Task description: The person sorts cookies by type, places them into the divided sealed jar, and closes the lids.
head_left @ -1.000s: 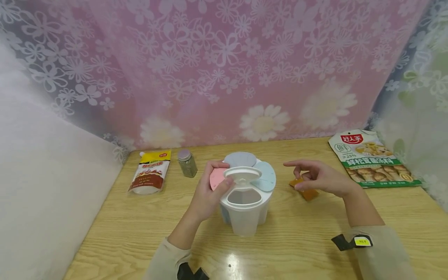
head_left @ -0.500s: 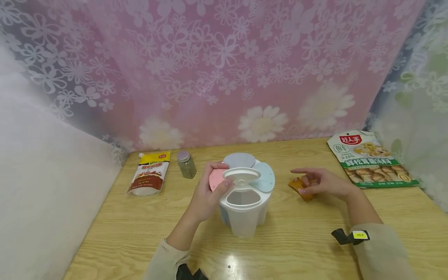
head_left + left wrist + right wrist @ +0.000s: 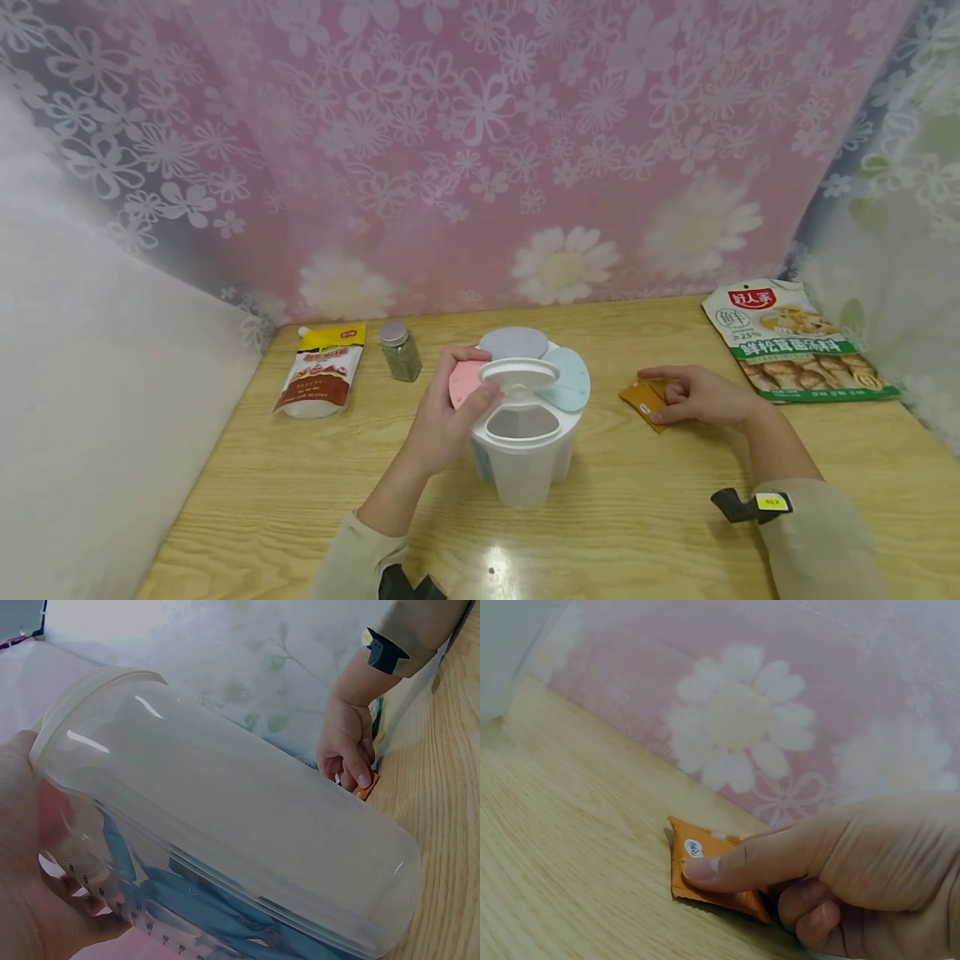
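Note:
In the head view, my left hand grips a divided storage container from its left side. The container stands upright, with pink, grey-blue and light blue lids on top. Its white front lid is raised, my thumb against it, and the clear front compartment lies uncovered. Blue material shows through the clear wall in the left wrist view. To the right, my right hand pinches a small orange packet on the table. The right wrist view has the thumb lying across the packet; the index fingertip is hidden.
At the back left stand a yellow, white and brown pouch and a small spice jar. A larger white and green bag lies at the back right. Floral cloth hangs behind the wooden table.
My right hand has lowered from above the orange packet and drawn slightly right, thumb and index finger closing on its right side. The left hand and container have stayed put.

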`<state>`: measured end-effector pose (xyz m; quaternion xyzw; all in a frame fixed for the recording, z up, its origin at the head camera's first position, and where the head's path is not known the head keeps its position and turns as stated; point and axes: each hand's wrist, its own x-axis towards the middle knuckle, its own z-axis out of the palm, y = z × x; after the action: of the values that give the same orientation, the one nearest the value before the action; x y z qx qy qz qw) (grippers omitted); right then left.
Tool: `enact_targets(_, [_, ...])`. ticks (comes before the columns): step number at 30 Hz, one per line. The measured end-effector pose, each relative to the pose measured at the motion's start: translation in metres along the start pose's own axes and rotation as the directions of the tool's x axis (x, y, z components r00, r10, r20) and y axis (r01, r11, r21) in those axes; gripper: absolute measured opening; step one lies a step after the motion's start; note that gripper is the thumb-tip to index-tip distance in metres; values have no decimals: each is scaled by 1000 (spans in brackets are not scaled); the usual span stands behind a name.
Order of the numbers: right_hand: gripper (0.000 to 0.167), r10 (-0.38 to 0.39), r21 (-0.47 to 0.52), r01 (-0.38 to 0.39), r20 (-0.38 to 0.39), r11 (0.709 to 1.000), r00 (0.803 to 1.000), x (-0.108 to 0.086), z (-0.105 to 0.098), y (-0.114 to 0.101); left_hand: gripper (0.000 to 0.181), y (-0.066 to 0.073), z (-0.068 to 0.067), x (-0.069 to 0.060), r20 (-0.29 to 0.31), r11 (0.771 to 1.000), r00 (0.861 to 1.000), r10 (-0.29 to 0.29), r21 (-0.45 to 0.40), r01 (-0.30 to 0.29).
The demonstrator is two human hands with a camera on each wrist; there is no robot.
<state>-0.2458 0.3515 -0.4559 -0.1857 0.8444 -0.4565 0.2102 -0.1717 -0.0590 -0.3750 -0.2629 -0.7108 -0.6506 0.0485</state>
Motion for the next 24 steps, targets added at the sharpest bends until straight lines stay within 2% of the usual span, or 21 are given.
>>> enact_targets(4, [77,16,-48,-17,-30,999,999,2,1,0,37,0,0,0,-1,1000,1000,1,-17,-1])
enact_targets(8, [71,43,-33,-45,-53,998,998,4,1,1,38,-1,0,-1,-2,1000,1000,9,-29,-9])
enact_targets(11, [61,54,3,-54,-58,999,997,5,1,-1,38,-1,0,-1,-5,999,1000,21,-27,-22])
enact_targets(15, [43,54,3,-54,-62,999,997,3,3,-5,38,-2,1,-1,-5,999,1000,29,-34,-29])
enact_targets(24, [39,121,-12,-122,-96,992,988,0,3,-14,37,-3,2,0,6,999,1000,30,-39,-30])
